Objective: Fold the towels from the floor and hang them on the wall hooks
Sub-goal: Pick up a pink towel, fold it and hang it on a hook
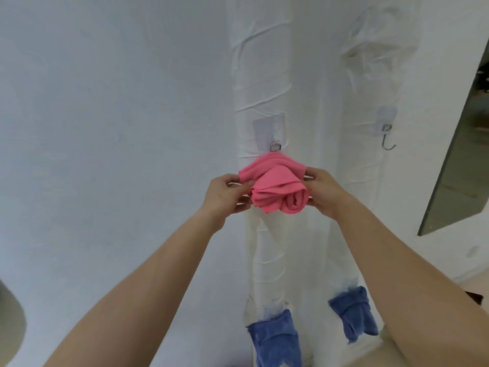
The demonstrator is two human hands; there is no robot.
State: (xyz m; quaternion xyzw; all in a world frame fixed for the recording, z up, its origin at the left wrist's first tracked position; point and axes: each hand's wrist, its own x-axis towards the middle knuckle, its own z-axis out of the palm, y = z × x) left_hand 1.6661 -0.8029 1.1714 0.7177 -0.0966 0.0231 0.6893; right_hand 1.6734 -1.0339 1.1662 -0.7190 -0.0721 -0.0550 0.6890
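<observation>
A folded pink towel (275, 185) is held up against the white wall, its top edge just below a metal wall hook (275, 146). My left hand (225, 194) pinches the towel's left side. My right hand (321, 190) grips its right side. The hook's tip is hidden behind the cloth, so I cannot tell whether the towel hangs on it. A second metal hook (388, 139) to the right is bare. Lower down, two blue towels (275, 340) (353, 312) hang on the wall.
The wall (119, 128) is covered in wrinkled white sheeting. A dark opening or panel (457, 160) stands at the right edge. A grey rounded object (10, 327) shows at the lower left edge.
</observation>
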